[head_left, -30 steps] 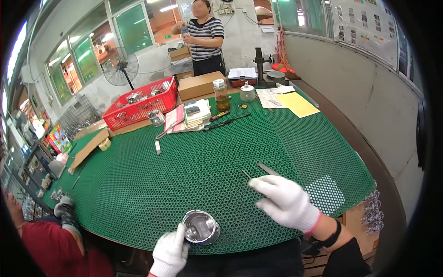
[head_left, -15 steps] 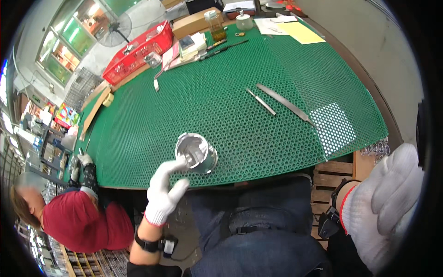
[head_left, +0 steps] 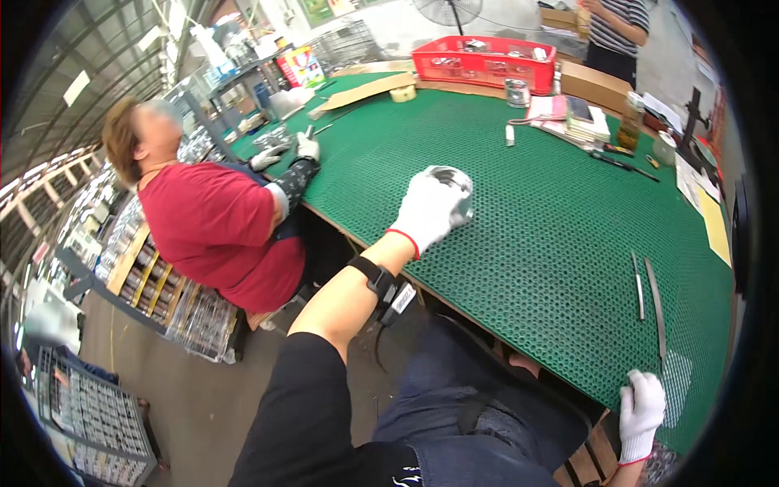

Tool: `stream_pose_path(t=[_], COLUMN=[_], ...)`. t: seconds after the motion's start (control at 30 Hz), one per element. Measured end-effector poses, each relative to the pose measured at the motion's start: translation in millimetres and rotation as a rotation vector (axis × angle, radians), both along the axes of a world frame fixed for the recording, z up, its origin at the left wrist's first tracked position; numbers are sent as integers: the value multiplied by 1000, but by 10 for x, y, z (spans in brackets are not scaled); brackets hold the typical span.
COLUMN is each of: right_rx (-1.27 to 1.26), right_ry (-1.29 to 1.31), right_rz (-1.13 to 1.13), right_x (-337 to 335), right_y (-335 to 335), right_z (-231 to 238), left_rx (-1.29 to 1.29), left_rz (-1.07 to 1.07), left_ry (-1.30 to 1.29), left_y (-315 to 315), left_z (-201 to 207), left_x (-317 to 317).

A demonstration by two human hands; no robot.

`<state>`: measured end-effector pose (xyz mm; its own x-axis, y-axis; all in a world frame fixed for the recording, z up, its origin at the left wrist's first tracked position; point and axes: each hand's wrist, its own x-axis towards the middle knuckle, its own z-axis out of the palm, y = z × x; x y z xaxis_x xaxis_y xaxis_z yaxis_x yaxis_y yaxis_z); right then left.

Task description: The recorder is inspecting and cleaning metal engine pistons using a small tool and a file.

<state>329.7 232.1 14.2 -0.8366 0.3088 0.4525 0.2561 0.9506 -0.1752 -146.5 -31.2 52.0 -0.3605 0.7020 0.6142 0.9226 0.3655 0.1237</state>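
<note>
My left hand [head_left: 428, 207], in a white knit glove with a red cuff edge, grips a shiny silver metal cup-shaped part [head_left: 456, 185] above the green mat. The part's round mouth faces up and its far side shows past my fingers; the glove covers the rest. My right hand [head_left: 641, 412], gloved alike, rests at the mat's near right edge with nothing visible in it, its fingers loosely bent and the thumb apart. Just beyond it lie a flat metal file [head_left: 656, 304] and a thin metal rod-like tool [head_left: 638, 286], side by side.
A green honeycomb mat [head_left: 527, 268] covers the table. At the back stand a red crate [head_left: 487, 69] of metal parts, notebooks [head_left: 580, 126], a jar [head_left: 631, 122] and a cardboard box [head_left: 596, 85]. A co-worker in red [head_left: 211, 219] sits at left; another person [head_left: 617, 36] stands behind.
My view has swung to the left. My left hand has carried the metal part up and leftward over the mat. My right hand has come down to the mat's edge.
</note>
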Motion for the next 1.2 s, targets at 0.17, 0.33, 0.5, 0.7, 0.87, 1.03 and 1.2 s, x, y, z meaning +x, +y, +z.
stream_pose_path(t=[0.17, 0.33, 0.5, 0.7, 0.87, 1.03, 1.2], right_rx=[72, 120, 89, 7, -15, -85, -144], right_ry=[46, 108, 102, 7, 4, -161, 116], right_rz=[-116, -93, -92, -135, -9, -90, 44], right_x=[-79, -95, -111, 34, -62, -226, -48], right_y=[106, 136, 184, 84, -18, -36, -88], right_z=[-525, -581, -655, -506, -261, -38, -93], left_rx=[-152, -145, -148, -146, -183, -220, -188], left_rz=[197, -174, -156, -187, -107, -72, -77], left_ry=[-87, -121, -185, -162, -115, -8, -120], left_y=[-187, -90, -53, 16, -65, 97, -358], left_z=[92, -442, -523, -488, -456, -587, -723], left_x=[402, 866, 872, 875, 924, 886, 620])
